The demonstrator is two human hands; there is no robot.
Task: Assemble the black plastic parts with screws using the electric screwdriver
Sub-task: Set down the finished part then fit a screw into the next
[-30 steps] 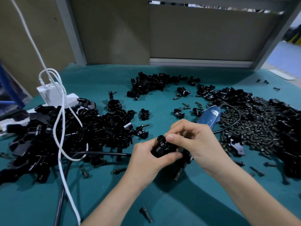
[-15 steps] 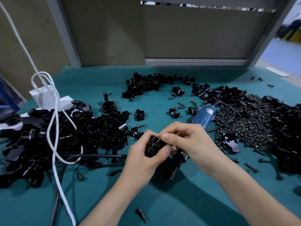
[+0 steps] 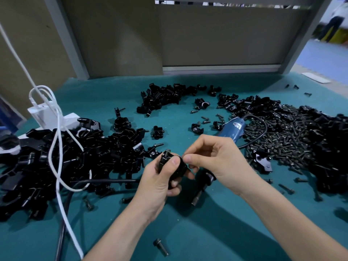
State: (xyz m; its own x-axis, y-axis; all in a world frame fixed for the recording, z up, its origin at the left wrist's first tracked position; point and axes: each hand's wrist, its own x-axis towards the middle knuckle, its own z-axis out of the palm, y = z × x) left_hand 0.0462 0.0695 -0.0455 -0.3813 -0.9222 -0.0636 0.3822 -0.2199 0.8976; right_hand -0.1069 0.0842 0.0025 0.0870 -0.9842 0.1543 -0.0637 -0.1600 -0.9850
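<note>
My left hand (image 3: 160,183) grips a black plastic part (image 3: 178,170) above the teal table, thumb pressed on its front. A screw tip sticks out of the part's top. My right hand (image 3: 218,159) is just to the right of the part, with thumb and forefinger pinched together beside its edge. The blue electric screwdriver (image 3: 232,129) runs under that palm, where the curled lower fingers hold it. Its black chuck and bit (image 3: 197,196) point down at the cloth.
A big heap of black parts (image 3: 56,157) fills the left side, with white cables (image 3: 56,147) and a black cord (image 3: 105,180) over it. Another parts pile (image 3: 165,97) is at the back and a mass of screws (image 3: 282,140) on the right. A loose screw (image 3: 161,246) lies in front.
My right thumb and forefinger have come off the top of the part and drawn slightly right. The left hand has turned the part so that its thumb now lies across the front.
</note>
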